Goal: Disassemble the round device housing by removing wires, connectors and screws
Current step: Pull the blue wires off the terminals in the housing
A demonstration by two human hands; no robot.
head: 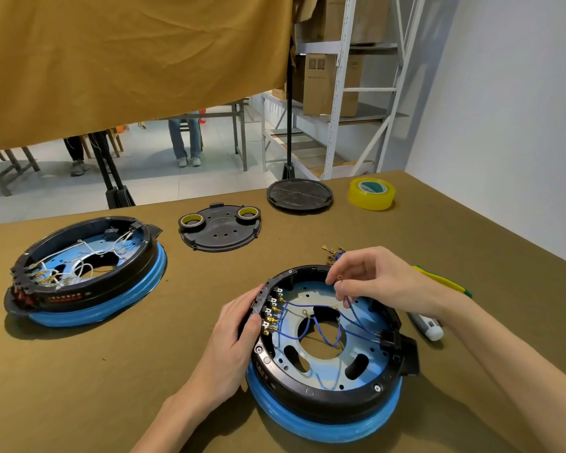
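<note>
Two hands at work: the left hand (242, 325) braces the round housing (327, 397) by its rim, fingers curled over it, while the right hand (373, 282) pinches a blue wire (352, 307), best drawn gently, straight from its terminal.

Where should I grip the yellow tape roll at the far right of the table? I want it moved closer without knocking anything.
The yellow tape roll lies flat, hole up, with bare table around it. Come from above and pinch across the outer wall, or hook one finger inside the core and the thumb outside: the round upright wall offers parallel faces.
</note>
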